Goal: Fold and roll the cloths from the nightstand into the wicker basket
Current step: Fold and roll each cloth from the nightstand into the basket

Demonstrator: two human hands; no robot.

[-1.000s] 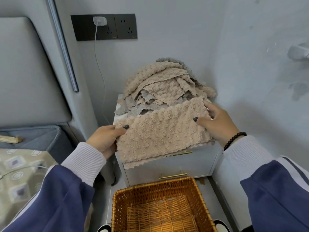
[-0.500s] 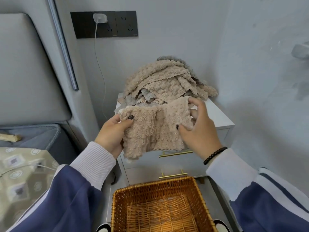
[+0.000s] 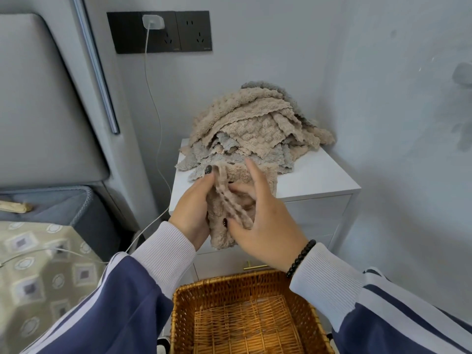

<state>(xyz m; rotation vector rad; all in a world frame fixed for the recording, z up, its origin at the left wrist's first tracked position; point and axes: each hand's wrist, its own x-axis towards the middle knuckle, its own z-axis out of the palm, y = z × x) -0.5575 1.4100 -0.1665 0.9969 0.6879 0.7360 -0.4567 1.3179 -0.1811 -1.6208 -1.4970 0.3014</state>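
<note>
A heap of beige and grey fluffy cloths (image 3: pixel 258 129) lies on the white nightstand (image 3: pixel 319 177). In front of it I hold one beige cloth (image 3: pixel 224 215), folded into a narrow bundle between both hands. My left hand (image 3: pixel 194 210) grips its left side, thumb on the top edge. My right hand (image 3: pixel 265 221) presses against its right side with the thumb pinching the lower folds and the index finger stretched upward. The wicker basket (image 3: pixel 178 302) stands on the floor below my hands, with no cloth visible inside.
A bed with a grey headboard (image 3: pixel 38 111) and patterned cover (image 3: pixel 38 272) is at the left. A white charger cable (image 3: pixel 153 111) hangs from the wall socket (image 3: pixel 158 31) beside the nightstand. A grey wall closes the right side.
The cloth was stretched wide between my hands; both hands came together and folded it into a narrow bundle, held lower and closer to the basket.
</note>
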